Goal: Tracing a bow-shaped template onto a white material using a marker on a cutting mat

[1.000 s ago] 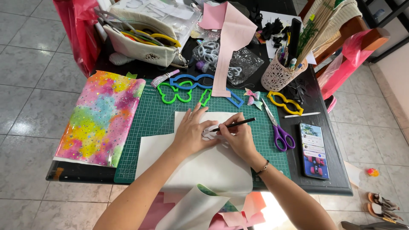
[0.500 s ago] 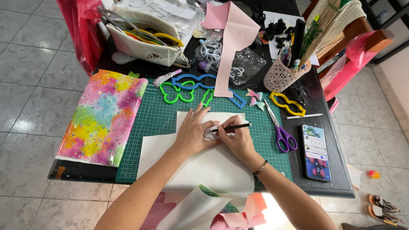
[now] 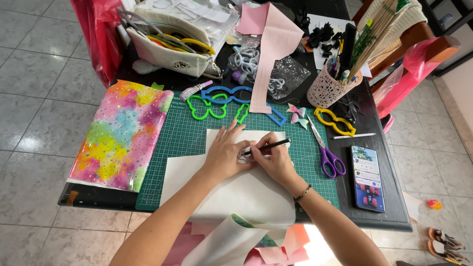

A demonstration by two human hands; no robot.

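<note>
Lying at the table's nine o'clock edge, a glittery rainbow sheet is seen beside a green cutting mat. At eleven o'clock a white pouch is stuffed with coloured templates. On the mat's far part a green template and a blue template are laid, with a pink strip draped over the blue one.

At the mat's centre a white sheet is spread; its near end is curled up at six o'clock. The left hand is pressed flat on the sheet, fingers spread, nothing being grasped; a small white template is pinned under its fingertips. Just at its three o'clock, the right hand is clenched around a black pen, whose tip is set at the small template's edge and whose shaft is pointed toward two o'clock. A bracelet is worn on the right wrist.

Farther right, small bows are found at one o'clock of the hands, then purple scissors at three o'clock, and a yellow template beyond them. A pink perforated cup filled with tools is stood at one o'clock. A phone with a lit screen is laid at the table's four o'clock side, off the mat.
</note>
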